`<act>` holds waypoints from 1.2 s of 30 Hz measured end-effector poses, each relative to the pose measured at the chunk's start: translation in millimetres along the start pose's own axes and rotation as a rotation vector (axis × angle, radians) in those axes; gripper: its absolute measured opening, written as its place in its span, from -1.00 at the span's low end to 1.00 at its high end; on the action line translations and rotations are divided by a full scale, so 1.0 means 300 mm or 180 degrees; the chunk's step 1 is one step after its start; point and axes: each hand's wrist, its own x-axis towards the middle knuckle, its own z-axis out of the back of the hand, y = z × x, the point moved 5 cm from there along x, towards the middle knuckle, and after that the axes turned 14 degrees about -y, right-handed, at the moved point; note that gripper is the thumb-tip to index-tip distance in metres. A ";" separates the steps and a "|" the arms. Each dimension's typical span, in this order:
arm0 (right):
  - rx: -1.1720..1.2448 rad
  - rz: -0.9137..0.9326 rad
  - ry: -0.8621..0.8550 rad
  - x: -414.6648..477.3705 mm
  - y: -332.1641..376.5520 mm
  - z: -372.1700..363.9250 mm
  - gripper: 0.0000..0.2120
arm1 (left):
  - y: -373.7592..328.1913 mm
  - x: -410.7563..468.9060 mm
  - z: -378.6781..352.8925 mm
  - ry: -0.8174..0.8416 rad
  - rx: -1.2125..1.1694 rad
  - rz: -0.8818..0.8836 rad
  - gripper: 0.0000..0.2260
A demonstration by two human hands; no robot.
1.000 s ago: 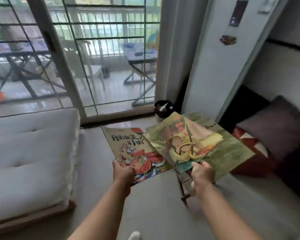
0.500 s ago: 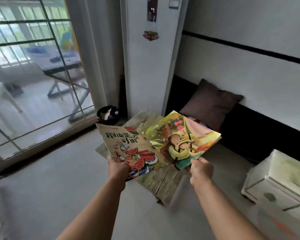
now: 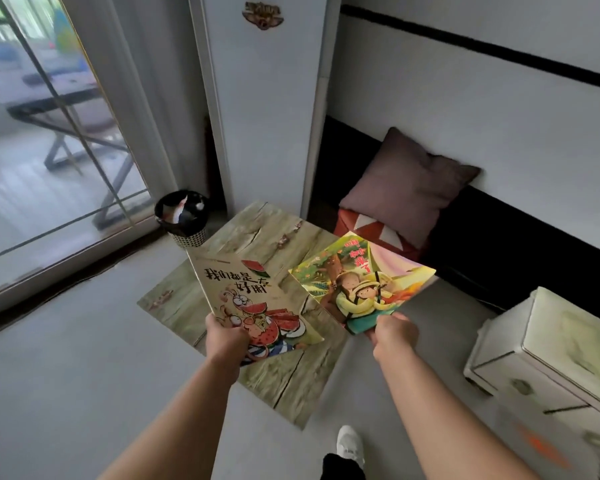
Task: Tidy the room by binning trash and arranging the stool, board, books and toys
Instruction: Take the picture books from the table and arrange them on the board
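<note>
paper books unplaced: left hand [image 3: 224,336] grips watermelon-cover book [image 3: 253,299], right hand [image 3: 394,329] grips green-cover book [image 3: 361,285], both above the wood-grain counter [image 3: 257,230]. bin [image 3: 182,216] holds trash; book arranging judged pending.

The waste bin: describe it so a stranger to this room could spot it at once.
Start at the tall white cabinet beside the glass door. On the floor at its foot, beyond the low wood-grain board, stands the waste bin. It is the only round black container, with a white mesh base and scraps inside.
</note>
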 end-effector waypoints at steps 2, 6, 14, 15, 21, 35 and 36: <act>-0.0120 -0.0069 0.0073 0.084 0.019 -0.064 -0.79 | 0.012 0.018 -0.071 -0.0108 0.0001 0.0084 -0.57; -0.0503 -0.0182 0.0182 0.284 0.053 -0.210 -0.80 | 0.062 0.042 -0.236 -0.0363 0.0017 0.0428 -0.59; -0.0939 -0.0469 0.0292 0.535 0.050 -0.491 -0.72 | 0.163 0.094 -0.459 -0.0772 -0.0090 0.0846 -0.50; -0.1071 -0.0385 0.0356 0.551 0.046 -0.517 -0.70 | 0.172 0.097 -0.481 -0.0766 -0.0063 0.0868 -0.49; -0.1812 -0.0100 0.0735 0.688 -0.047 -0.617 -0.69 | 0.304 0.156 -0.575 -0.0937 0.0279 0.1194 -0.58; -0.2445 0.0686 0.1769 0.471 -0.023 -0.444 -0.57 | 0.231 0.028 -0.512 -0.0166 0.0820 0.0825 -0.80; -0.2433 0.0787 0.1777 0.430 0.006 -0.409 -0.56 | 0.183 0.000 -0.489 -0.0128 0.0804 0.0656 -0.80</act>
